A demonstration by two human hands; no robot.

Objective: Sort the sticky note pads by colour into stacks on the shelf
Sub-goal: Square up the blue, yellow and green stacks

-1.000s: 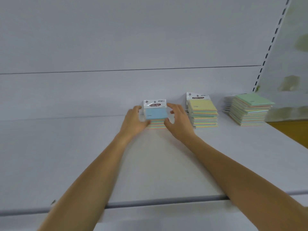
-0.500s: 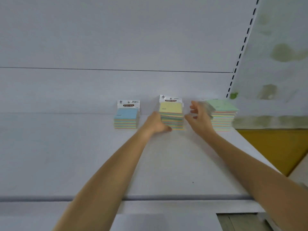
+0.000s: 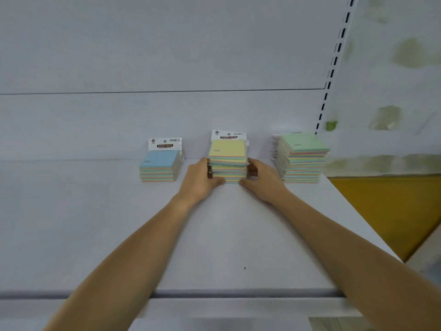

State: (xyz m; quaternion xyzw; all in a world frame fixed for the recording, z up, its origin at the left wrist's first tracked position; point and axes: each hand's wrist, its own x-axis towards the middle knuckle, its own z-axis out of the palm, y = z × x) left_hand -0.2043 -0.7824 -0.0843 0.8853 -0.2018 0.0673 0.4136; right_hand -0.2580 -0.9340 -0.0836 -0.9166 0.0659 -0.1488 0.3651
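Three stacks of sticky note pads stand in a row at the back of the white shelf [image 3: 119,235]. The blue-topped stack [image 3: 159,166] is on the left, apart from my hands. The yellow-topped stack [image 3: 228,156] is in the middle. My left hand [image 3: 200,179] presses against its left side and my right hand [image 3: 262,180] against its right side, fingers curled around the lower pads. The tall green-topped stack [image 3: 301,156] stands on the right, untouched.
The shelf's back panel rises right behind the stacks. A slotted upright [image 3: 333,68] marks the shelf's right end. A yellow floor area [image 3: 393,211] lies beyond the right edge. The shelf's front lip [image 3: 214,293] runs under my forearms.
My hands left the blue-topped stack and moved right. The left hand reached the yellow-topped stack first; the right hand came back from beside the green stack and now clasps the yellow one too.
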